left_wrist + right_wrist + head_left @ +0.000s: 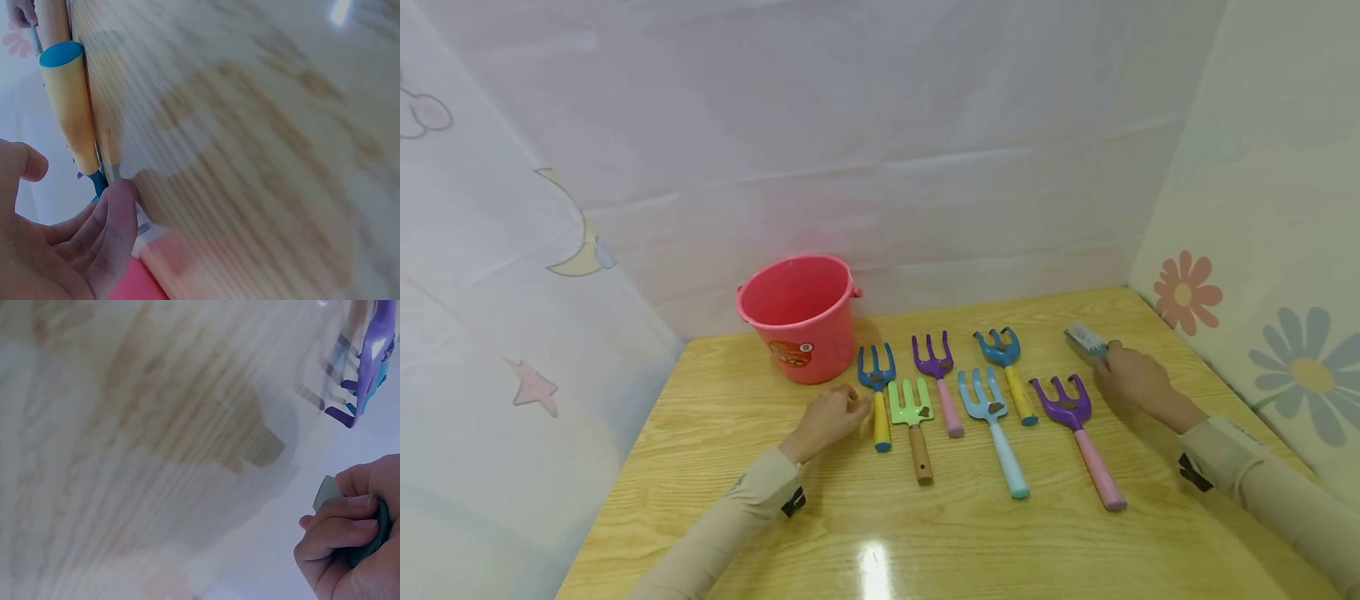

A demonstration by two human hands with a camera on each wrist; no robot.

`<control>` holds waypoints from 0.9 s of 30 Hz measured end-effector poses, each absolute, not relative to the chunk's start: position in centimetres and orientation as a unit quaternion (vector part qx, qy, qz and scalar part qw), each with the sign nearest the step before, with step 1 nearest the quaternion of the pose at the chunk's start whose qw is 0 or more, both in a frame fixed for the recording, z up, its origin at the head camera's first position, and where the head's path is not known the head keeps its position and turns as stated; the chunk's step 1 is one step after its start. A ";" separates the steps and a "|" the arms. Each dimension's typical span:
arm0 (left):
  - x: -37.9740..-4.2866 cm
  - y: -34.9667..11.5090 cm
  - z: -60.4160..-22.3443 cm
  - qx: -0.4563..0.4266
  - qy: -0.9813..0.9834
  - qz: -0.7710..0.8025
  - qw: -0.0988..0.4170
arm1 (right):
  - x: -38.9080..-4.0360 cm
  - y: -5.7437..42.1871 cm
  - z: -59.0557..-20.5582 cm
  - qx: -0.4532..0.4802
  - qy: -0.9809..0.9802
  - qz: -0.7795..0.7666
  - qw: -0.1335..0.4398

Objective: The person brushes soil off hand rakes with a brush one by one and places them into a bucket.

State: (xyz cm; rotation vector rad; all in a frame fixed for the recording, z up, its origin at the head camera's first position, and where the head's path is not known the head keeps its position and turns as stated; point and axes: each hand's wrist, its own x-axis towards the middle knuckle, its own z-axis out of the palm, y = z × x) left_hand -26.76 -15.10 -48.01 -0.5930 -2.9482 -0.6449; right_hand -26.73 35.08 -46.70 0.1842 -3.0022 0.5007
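Observation:
On the right of the table, my right hand (1135, 383) grips the green handle (365, 547) of a small brush (1086, 342) with pale bristles. The brush is held above the tabletop, and its bristles are mostly hidden in the right wrist view. My left hand (829, 419) rests beside a blue hand fork with a yellow handle (881, 417). In the left wrist view the thumb and the bent fingers (119, 209) stand apart near the fork's neck, holding nothing. Whether the fingertips touch the fork, I cannot tell.
A pink bucket (827, 337) stands at the back left. Several hand tools lie in the middle, including a green fork (917, 442), a light blue fork (1003, 450), a purple fork (946, 396), a blue rake (1017, 387) and a purple rake (1093, 462). Cloth walls edge the wooden table (737, 542).

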 end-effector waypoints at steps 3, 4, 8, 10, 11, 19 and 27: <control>-26.8 -14.9 -48.0 -0.190 -0.959 -0.209 0.023 | -26.7 34.8 -46.5 0.066 -0.983 0.164 0.052; -26.8 -14.8 -48.0 -0.190 -0.959 -0.211 0.019 | -26.7 34.7 -46.4 0.066 -0.983 0.165 0.050; -26.8 -14.6 -48.1 -0.189 -0.957 -0.220 0.009 | -26.8 34.6 -46.4 0.064 -0.982 0.170 0.042; -26.8 -14.4 -48.1 -0.189 -0.956 -0.225 0.004 | -26.8 34.6 -46.4 0.065 -0.982 0.172 0.044; -26.8 -14.3 -48.1 -0.190 -0.956 -0.224 0.004 | -26.8 34.5 -46.3 0.066 -0.982 0.172 0.047; -26.5 -13.8 -48.0 -0.190 -0.955 -0.226 -0.011 | -26.7 34.3 -46.4 0.079 -0.977 0.184 0.075; -26.4 -13.5 -48.0 -0.180 -0.955 -0.232 -0.039 | -26.7 33.9 -46.2 0.085 -0.975 0.185 0.084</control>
